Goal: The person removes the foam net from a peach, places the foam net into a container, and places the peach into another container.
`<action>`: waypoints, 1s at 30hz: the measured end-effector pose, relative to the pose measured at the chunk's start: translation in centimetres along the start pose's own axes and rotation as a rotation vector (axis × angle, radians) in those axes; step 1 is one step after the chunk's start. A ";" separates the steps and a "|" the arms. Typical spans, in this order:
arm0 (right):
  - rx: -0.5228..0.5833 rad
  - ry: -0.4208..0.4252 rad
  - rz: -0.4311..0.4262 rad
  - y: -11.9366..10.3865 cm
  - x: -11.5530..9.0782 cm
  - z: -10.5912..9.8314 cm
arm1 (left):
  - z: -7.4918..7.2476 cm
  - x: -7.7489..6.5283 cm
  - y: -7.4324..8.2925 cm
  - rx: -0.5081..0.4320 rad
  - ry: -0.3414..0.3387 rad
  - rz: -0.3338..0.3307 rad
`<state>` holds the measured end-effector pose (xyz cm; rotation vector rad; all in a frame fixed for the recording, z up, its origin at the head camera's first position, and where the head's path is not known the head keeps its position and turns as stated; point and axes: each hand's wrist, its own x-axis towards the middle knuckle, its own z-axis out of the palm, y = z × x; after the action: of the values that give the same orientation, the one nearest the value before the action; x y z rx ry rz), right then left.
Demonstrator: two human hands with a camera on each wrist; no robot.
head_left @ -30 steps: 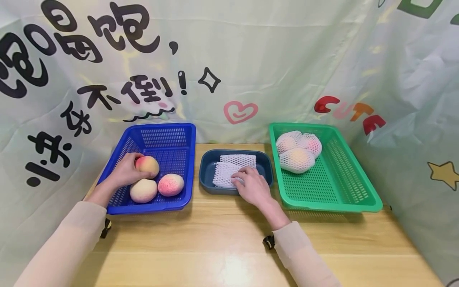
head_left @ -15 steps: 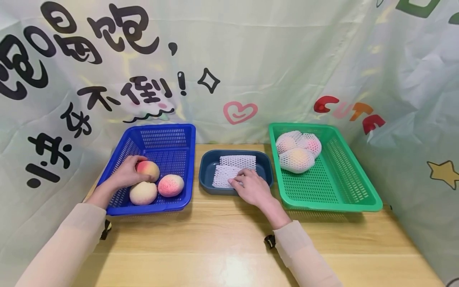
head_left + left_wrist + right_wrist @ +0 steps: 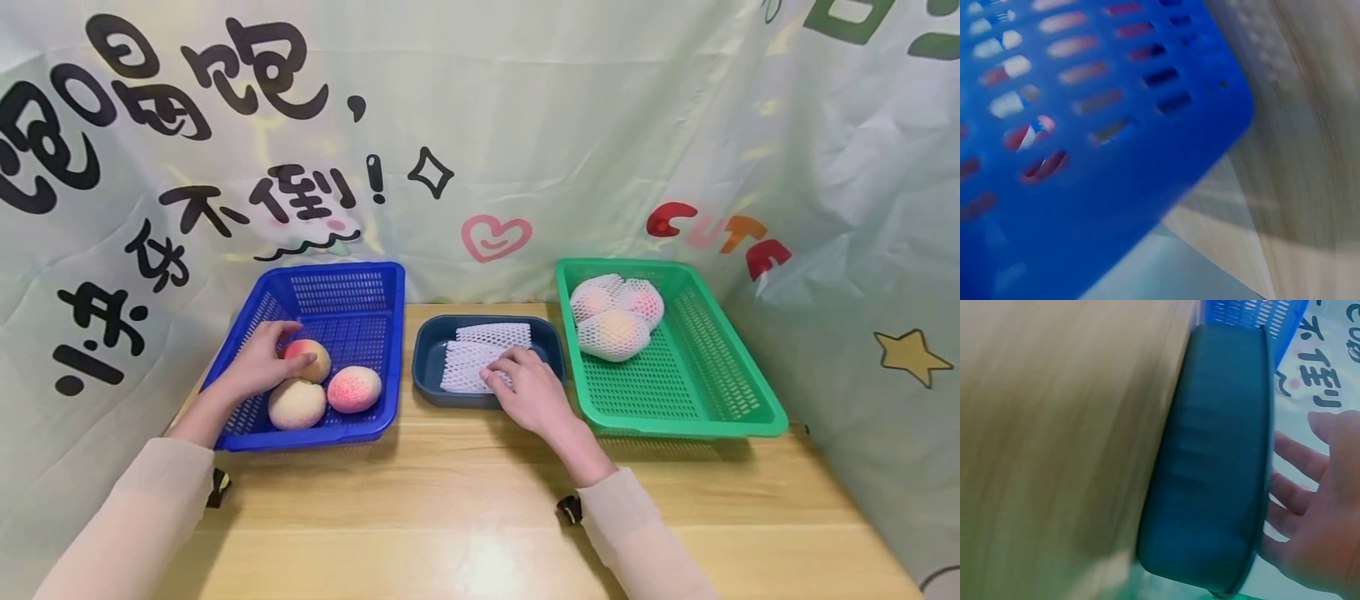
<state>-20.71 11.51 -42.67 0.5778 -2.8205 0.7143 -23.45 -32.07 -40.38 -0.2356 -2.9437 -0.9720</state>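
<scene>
In the head view my left hand (image 3: pixel 258 360) reaches into the blue basket (image 3: pixel 281 435). Its thumb overlaps a red-and-yellow peach (image 3: pixel 313 363), while the forefinger stands off the fruit's top. A pale peach (image 3: pixel 297 405) and a pink one (image 3: pixel 354 389) lie beside it. My right hand (image 3: pixel 528 392) is over the dark blue tray (image 3: pixel 427 379), fingertips resting on the nearer white foam net (image 3: pixel 463 367); another foam net (image 3: pixel 495 333) lies behind it. The right wrist view has the right hand (image 3: pixel 1325 506) with loosely extended fingers over the tray's rim.
At the right stands a green basket (image 3: pixel 675 396) holding three peaches in white foam nets (image 3: pixel 613 335). All containers stand on the wooden table (image 3: pixel 420 508), with a printed cloth (image 3: pixel 480 125) behind. The blue basket's slotted wall (image 3: pixel 1116 181) fills much of the left wrist view.
My left forefinger has come away from the red-and-yellow peach, which sits slightly lower in the basket. The right hand stays over the foam nets; the nearer net has shifted slightly. The head view drifts a little.
</scene>
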 end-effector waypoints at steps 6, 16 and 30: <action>0.081 0.092 -0.038 -0.3 -0.7 -1.7 | -0.1 -1.2 2.2 -0.054 0.176 0.095; 0.148 0.230 -0.080 0.7 -2.1 -6.0 | 1.3 -4.6 7.0 -0.147 0.424 0.200; -0.044 0.049 0.000 7.8 0.2 -15.7 | 6.7 -8.4 9.3 0.069 0.330 0.409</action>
<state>-22.95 25.47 -32.23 0.5460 -2.7834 0.6560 -13.56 -21.81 -40.92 -0.5842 -2.4858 -0.7637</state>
